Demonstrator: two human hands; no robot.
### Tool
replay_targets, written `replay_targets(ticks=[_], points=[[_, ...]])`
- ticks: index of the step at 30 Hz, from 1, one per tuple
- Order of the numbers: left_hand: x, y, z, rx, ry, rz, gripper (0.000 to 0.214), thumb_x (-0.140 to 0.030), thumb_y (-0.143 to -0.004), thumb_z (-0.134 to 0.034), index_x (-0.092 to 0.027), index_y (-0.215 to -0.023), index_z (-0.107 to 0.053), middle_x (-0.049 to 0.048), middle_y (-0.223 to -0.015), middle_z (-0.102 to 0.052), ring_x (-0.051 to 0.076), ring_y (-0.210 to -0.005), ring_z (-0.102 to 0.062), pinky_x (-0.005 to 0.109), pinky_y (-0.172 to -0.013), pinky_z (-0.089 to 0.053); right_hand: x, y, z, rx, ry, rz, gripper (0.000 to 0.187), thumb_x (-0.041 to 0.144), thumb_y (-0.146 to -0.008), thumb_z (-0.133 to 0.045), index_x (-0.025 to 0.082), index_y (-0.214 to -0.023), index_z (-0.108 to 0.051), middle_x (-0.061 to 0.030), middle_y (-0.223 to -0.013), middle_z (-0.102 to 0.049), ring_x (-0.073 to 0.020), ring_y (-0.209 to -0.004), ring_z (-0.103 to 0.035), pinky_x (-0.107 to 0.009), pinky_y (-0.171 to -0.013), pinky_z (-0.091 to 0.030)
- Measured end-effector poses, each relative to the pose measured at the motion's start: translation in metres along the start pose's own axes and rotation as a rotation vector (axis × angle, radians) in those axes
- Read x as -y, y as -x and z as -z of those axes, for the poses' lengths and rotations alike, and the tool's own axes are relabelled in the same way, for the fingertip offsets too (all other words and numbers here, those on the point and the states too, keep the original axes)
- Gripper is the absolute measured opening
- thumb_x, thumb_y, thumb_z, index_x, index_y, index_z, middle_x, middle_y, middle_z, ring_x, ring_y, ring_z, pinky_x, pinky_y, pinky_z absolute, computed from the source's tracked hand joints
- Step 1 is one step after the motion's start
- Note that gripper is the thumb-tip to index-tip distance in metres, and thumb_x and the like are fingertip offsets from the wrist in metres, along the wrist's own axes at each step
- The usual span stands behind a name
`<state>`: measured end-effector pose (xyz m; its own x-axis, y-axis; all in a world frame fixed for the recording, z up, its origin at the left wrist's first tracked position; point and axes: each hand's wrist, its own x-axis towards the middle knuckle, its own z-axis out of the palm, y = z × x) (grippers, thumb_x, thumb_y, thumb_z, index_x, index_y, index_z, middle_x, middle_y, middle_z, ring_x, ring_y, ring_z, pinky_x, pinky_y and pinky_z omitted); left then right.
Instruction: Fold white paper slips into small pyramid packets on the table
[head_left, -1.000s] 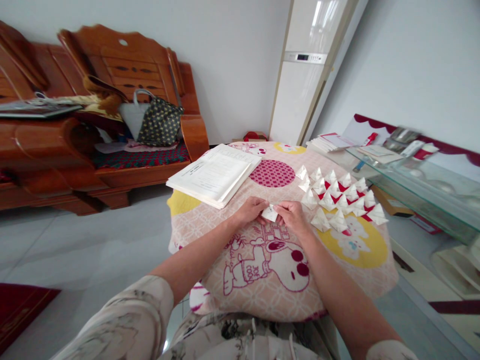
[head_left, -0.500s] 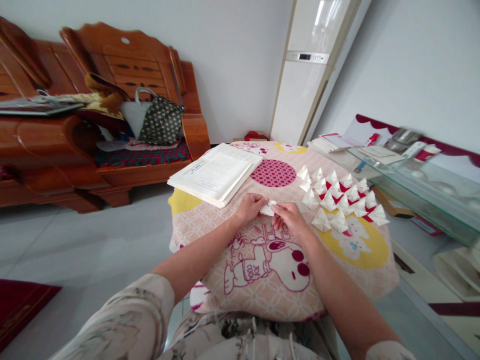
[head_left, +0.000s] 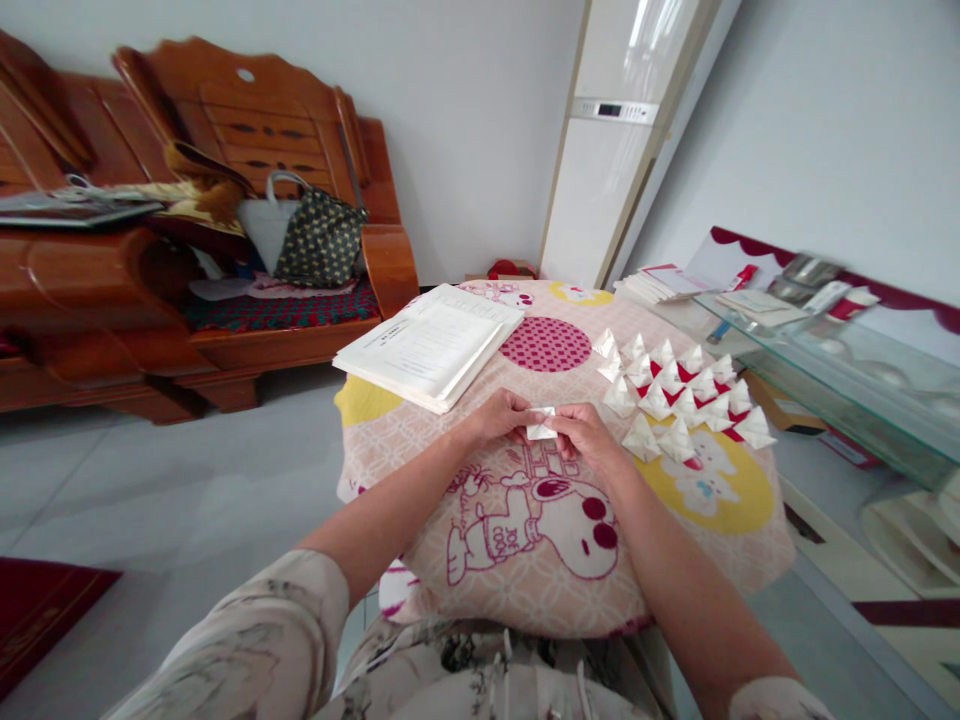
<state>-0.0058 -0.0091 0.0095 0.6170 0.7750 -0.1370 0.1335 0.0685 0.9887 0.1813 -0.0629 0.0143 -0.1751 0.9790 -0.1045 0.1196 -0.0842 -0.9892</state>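
A small folded piece of white paper (head_left: 541,425) is held above the cloth-covered table (head_left: 480,440). My left hand (head_left: 501,418) pinches its left side between thumb and fingers. On the opposite side, my right hand (head_left: 583,432) grips it the same way. To the right stand several folded paper pieces (head_left: 657,403) with pointed tips, set in rows, with red showing between some of them. Behind my left hand lies a stack of printed paper sheets (head_left: 427,350).
A glass-topped stand (head_left: 847,400) with papers, a metal bowl and a cup borders the table on the right. A wooden sofa (head_left: 277,110) carrying a starred bag (head_left: 321,238) is at the left. A tall white air conditioner (head_left: 600,190) stands behind.
The folded paper has turned so that a squarer, flatter face shows. Both hands have shifted slightly, and the fingers have changed their hold on it.
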Motion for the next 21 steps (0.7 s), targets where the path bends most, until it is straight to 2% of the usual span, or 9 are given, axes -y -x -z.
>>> replay_targets(ticks=[4,7,16,21], points=[[-0.0005,0.0013,-0.0009,-0.095,-0.005,-0.031,0.041,-0.047,-0.077,-0.074,-0.012,-0.058,-0.065,0.0001,-0.048,-0.057,0.006,-0.042,-0.048,0.018,-0.043,-0.034,0.0001,0.0006,0.0014,0.058,-0.027,0.013,0.036,0.046,-0.078,-0.066,0.017,-0.057,-0.059,0.0007,-0.047,-0.059,-0.0085,-0.035,-0.049,-0.018,-0.032,-0.034],[-0.0010,0.0012,-0.0020,-0.117,0.030,-0.023,0.041,-0.046,-0.078,-0.074,-0.012,-0.057,-0.065,0.0000,-0.047,-0.057,0.006,-0.042,-0.047,0.018,-0.043,-0.033,-0.0001,0.0006,0.0029,0.075,-0.028,0.006,0.038,0.048,-0.078,-0.067,0.017,-0.058,-0.060,-0.0002,-0.048,-0.060,-0.0090,-0.036,-0.051,-0.019,-0.033,-0.036],[-0.0020,0.0002,-0.0015,-0.009,0.164,0.064,0.026,-0.028,-0.063,-0.088,-0.009,-0.070,-0.071,0.0023,-0.061,-0.066,0.008,-0.047,-0.057,0.019,-0.049,-0.047,-0.0021,-0.0014,0.0016,-0.026,-0.007,0.035,0.034,0.041,-0.076,-0.068,0.019,-0.054,-0.054,0.0035,-0.042,-0.053,-0.0077,-0.032,-0.044,-0.019,-0.032,-0.028],[-0.0001,-0.0013,-0.0031,-0.007,0.238,-0.007,0.021,-0.016,-0.065,-0.083,-0.008,-0.081,-0.072,0.0019,-0.068,-0.068,0.008,-0.051,-0.059,0.019,-0.051,-0.050,-0.0003,-0.0016,0.0000,-0.026,-0.059,0.005,0.037,0.048,-0.076,-0.069,0.018,-0.058,-0.059,0.0011,-0.046,-0.058,-0.0089,-0.034,-0.048,-0.020,-0.032,-0.034]])
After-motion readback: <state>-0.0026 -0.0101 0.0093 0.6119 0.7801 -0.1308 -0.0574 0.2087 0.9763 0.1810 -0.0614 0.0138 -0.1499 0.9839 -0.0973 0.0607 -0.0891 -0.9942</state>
